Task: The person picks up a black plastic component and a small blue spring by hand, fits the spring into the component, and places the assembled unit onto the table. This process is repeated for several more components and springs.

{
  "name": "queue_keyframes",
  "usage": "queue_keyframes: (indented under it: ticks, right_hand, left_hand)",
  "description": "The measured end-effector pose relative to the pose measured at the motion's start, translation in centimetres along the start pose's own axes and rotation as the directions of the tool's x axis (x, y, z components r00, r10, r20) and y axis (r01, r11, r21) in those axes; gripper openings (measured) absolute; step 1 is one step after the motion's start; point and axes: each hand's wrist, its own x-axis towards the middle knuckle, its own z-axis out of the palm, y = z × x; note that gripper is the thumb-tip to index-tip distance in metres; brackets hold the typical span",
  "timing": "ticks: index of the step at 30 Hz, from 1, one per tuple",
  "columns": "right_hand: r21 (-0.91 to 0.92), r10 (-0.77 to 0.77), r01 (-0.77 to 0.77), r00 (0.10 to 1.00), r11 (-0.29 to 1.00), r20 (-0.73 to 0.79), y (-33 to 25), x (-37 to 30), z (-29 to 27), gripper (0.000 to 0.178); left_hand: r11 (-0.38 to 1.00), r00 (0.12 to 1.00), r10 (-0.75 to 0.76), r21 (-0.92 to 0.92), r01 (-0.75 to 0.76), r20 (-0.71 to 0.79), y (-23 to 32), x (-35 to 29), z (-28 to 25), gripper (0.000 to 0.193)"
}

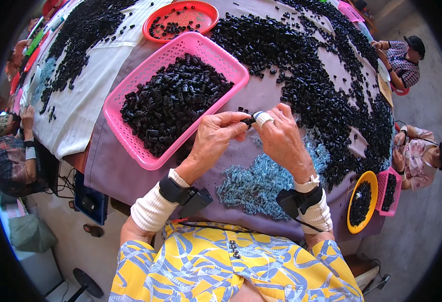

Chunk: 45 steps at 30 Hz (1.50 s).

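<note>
Both of my hands meet over the table, just right of the pink basket. My left hand (212, 140) pinches a small black plastic piece (248, 120) between thumb and fingertips. On the other side of that piece, my right hand (285, 143) is closed, with a white striped cover on one finger; its fingertips are partly hidden. Whether a spring is in the fingers cannot be made out. Below the hands lies a heap of small silvery-blue metal springs (261, 189). The pink basket (114, 126) beside my left hand is filled with black plastic pieces (173, 100).
Loose black pieces (311, 83) cover much of the table ahead and right. A red tray (213, 20) stands beyond the basket; a yellow bowl (371, 177) and small pink basket (397, 175) sit at right. Other people (422, 151) work around the edges.
</note>
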Motion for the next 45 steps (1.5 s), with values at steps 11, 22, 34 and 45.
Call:
queue_keyframes:
  ticks: [11,22,34,45]
  right_hand:
    - [0.051,0.016,-0.018,0.999,0.999,0.047,0.0,-0.4,0.5,0.007]
    - [-0.035,-0.062,0.063,0.998,0.997,0.007,0.5,-0.8,1.5,0.006]
    - [0.161,0.027,-0.021,0.999,0.987,-0.036,0.7,-0.5,1.8,0.006]
    - [0.162,0.051,-0.059,0.997,0.985,0.055,1.1,-0.1,1.5,0.008]
  left_hand:
    - [0.998,0.999,-0.045,-0.045,0.046,0.008,-0.6,0.2,0.0,0.022]
    - [1.0,0.999,0.019,0.007,-0.018,-0.035,-1.4,0.1,0.4,0.02]
    - [0.83,0.892,0.443,0.419,-0.369,-0.092,-1.4,0.4,1.3,0.024]
    - [0.979,0.991,0.085,0.191,-0.064,-0.101,-0.4,0.5,1.0,0.019]
